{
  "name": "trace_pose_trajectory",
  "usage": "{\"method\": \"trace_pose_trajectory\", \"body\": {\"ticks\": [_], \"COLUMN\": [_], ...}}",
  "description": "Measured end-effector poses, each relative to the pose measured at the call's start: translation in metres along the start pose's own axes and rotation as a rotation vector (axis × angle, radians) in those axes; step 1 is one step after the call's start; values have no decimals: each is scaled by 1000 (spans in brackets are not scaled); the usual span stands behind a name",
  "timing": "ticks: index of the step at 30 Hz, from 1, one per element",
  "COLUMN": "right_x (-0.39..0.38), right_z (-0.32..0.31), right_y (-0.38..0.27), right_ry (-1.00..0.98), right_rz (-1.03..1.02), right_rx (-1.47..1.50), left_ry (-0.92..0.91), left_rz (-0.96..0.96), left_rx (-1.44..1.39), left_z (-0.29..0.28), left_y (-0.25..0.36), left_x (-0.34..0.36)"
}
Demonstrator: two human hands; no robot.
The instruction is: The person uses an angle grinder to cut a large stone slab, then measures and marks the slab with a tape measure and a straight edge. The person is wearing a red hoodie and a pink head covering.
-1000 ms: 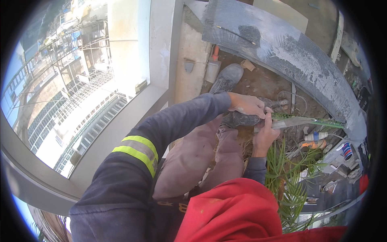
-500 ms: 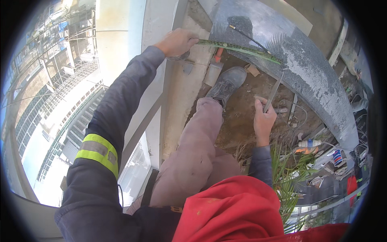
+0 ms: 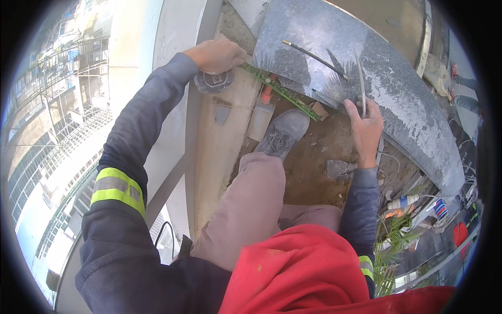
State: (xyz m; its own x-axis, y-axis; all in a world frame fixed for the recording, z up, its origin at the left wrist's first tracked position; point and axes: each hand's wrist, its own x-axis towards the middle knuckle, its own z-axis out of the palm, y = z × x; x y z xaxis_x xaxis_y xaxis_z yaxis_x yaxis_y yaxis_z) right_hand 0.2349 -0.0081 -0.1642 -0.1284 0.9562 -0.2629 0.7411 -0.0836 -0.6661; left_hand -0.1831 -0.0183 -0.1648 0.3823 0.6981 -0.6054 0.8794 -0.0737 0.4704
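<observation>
Above the concrete ledge (image 3: 206,152), my left hand (image 3: 217,56) is closed on the end of a long, narrow green strip (image 3: 282,93) with dark markings. The strip slants down to the right, its far end above the toe of my shoe. A round grey object (image 3: 214,82) is just below that hand; whether they touch I cannot tell. My right hand (image 3: 365,131) pinches a thin metal blade (image 3: 361,78) that points up over a dusty grey stone slab (image 3: 413,123). On the slab, left of the blade, lies a black pencil-like stick (image 3: 315,60).
A flat tool with an orange handle (image 3: 260,118) rests by the ledge, left of my shoe (image 3: 285,131). A scraper (image 3: 340,168) lies on the dirt near my right wrist. Cables, debris and a striped cylinder (image 3: 440,209) lie right. Another person's legs (image 3: 465,94) show far right.
My right hand has moved up and right with the blade, which now stands over the slab. The green strip has swung down, away from the slab's face. The whole view has shifted.
</observation>
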Motion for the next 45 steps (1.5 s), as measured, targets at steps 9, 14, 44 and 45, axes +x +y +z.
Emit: {"method": "trace_pose_trajectory", "body": {"ticks": [9, 14, 44, 45], "right_x": [-12, -31, 25, 25], "right_z": [-35, -7, 1, 2], "right_y": [23, 16, 9, 8], "right_ry": [-350, -51, 59, 13], "right_rz": [230, 47, 30, 49], "right_rx": [518, 366, 120, 92], "left_ry": [-12, 69, 39, 31], "left_rz": [114, 118, 121, 114], "left_rx": [-161, -214, -221, -231], "left_z": [-31, -8, 2, 2], "left_y": [-19, -23, -16, -16], "left_x": [5, 23, 9, 9]}}
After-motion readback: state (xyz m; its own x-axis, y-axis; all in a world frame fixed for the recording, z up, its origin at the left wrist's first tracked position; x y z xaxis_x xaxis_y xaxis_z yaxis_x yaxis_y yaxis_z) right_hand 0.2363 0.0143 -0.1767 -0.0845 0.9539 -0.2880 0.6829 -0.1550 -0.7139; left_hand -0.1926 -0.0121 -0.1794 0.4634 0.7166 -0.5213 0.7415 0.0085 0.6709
